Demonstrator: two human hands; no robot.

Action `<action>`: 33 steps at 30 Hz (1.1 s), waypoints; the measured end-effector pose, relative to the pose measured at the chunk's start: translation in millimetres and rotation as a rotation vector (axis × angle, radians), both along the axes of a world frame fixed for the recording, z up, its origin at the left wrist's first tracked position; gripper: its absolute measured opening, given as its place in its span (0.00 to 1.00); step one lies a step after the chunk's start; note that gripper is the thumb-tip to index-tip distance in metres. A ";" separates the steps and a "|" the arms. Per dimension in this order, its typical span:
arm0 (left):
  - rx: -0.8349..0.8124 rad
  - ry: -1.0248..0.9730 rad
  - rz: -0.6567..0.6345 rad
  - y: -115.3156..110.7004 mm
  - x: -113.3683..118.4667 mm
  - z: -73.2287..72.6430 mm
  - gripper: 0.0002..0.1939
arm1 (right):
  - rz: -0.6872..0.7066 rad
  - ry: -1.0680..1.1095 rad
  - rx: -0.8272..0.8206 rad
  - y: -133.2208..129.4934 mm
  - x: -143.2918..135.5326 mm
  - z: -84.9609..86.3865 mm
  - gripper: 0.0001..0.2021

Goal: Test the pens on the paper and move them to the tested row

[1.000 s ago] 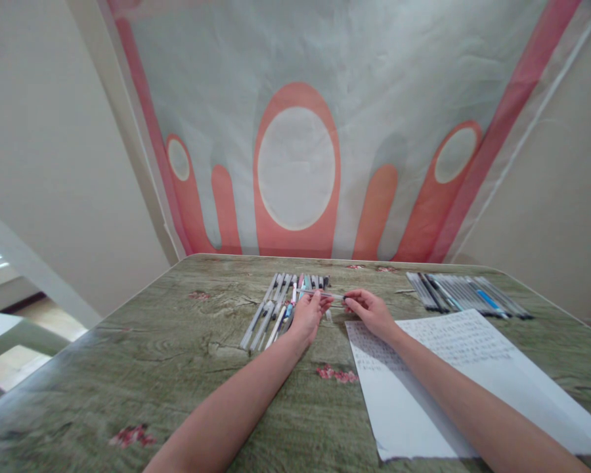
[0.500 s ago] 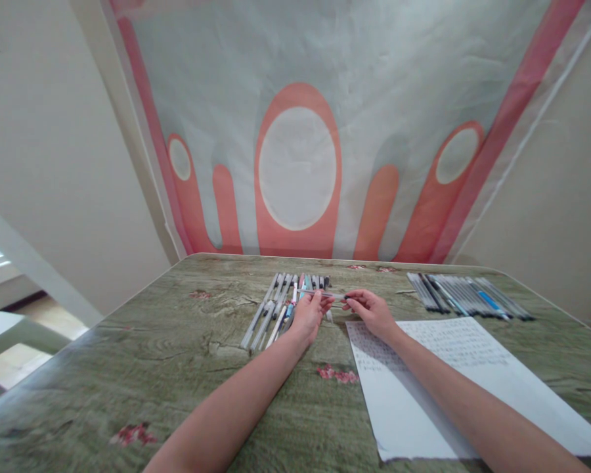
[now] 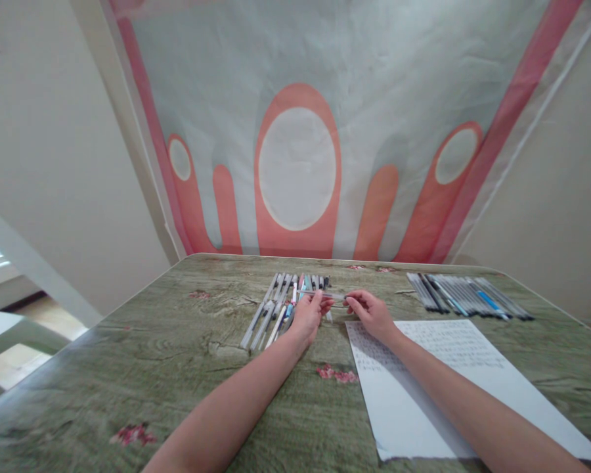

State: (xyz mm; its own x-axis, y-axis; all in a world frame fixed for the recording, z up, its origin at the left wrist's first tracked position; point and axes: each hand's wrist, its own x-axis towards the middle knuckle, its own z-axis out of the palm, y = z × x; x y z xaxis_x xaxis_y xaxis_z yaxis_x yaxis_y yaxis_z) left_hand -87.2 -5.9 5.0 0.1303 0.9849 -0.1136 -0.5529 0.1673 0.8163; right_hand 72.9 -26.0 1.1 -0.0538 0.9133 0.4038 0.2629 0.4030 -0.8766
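Observation:
Both hands hold one slim clear pen roughly level above the table. My left hand pinches its left part between thumb and fingers. At the dark-tipped right end, my right hand has thumb and fingertips closed on it. Under and beside my left hand lie several pens, mostly clear with some coloured ones, partly hidden by that hand. A sheet of paper with handwriting lies under my right forearm.
The wood-patterned table reaches back to a wall covering with red and white shapes. A second row of pens lies at the back right. A pale green chair stands beyond the table's left edge.

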 end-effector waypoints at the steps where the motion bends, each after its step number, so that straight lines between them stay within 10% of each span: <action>1: -0.004 -0.007 0.004 -0.3 -0.1 -0.1 0.07 | 0.003 -0.002 0.001 -0.4 -0.4 0.0 0.14; 20: -0.215 -0.183 -0.046 2.4 -4.1 8.7 0.09 | -0.153 -0.100 0.176 -0.6 -1.3 -4.0 0.13; 33: -0.079 -0.111 -0.100 -4.0 -0.3 8.4 0.07 | -0.183 -0.129 0.255 0.9 -1.2 -4.8 0.11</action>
